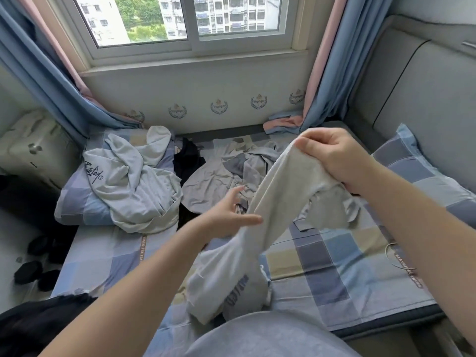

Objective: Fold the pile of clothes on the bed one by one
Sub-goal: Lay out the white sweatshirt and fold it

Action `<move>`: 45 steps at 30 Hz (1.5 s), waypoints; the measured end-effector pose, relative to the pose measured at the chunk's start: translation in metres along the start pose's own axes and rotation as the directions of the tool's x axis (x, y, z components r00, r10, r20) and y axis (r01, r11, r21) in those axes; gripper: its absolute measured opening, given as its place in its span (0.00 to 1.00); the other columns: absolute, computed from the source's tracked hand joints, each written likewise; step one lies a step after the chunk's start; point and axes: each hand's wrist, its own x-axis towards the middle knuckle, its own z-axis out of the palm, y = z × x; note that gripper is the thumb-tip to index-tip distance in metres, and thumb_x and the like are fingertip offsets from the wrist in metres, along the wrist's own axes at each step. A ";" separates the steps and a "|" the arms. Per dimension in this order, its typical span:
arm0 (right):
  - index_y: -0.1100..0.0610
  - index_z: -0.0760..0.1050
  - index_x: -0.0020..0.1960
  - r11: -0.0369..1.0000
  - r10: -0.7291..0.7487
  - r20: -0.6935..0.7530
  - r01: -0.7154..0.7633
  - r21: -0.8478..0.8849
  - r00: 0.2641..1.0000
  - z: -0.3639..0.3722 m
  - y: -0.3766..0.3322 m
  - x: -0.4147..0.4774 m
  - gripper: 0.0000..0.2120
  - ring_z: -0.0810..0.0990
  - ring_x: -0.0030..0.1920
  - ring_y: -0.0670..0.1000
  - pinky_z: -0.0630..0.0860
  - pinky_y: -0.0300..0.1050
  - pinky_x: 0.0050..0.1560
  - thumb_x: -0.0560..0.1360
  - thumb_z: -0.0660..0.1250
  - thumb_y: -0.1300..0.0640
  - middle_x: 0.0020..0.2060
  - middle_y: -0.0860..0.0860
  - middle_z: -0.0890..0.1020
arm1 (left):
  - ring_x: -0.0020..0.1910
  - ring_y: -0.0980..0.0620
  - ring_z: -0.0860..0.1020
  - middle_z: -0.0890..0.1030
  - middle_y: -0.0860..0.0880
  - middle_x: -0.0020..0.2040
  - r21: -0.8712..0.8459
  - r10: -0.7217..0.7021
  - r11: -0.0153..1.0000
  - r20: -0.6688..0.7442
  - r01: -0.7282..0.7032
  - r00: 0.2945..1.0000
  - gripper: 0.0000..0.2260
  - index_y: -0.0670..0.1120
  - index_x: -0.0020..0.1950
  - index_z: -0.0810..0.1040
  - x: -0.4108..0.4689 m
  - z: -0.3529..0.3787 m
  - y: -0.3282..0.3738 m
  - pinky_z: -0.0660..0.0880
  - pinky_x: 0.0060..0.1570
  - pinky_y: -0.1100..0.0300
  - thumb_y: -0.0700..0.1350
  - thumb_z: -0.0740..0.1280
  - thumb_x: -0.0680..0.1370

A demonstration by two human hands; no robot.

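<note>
The right hand [332, 155] grips one end of a pale grey garment [278, 191], holding it above the bed [322, 266] with its tail on the sheet. The left hand [229, 215] is spread, thumb against the cloth. This looks like the start of one fold; next the left hand must find an edge and spread it flat. The pile [226, 173] lies behind.

Blue curtains [332, 73] flank the window [180, 19]; a checked pillow [422, 171] lies right.
</note>
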 end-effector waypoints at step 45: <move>0.74 0.75 0.52 0.989 0.128 0.089 -0.121 -0.080 0.988 0.020 0.037 -0.032 0.22 0.69 0.41 0.54 0.66 0.51 0.44 0.82 0.64 0.52 0.39 0.56 0.73 | 0.69 0.49 0.71 0.69 0.47 0.74 0.462 -0.024 0.875 -0.259 0.145 0.966 0.39 0.50 0.78 0.62 -0.012 -0.034 0.014 0.69 0.61 0.56 0.65 0.72 0.73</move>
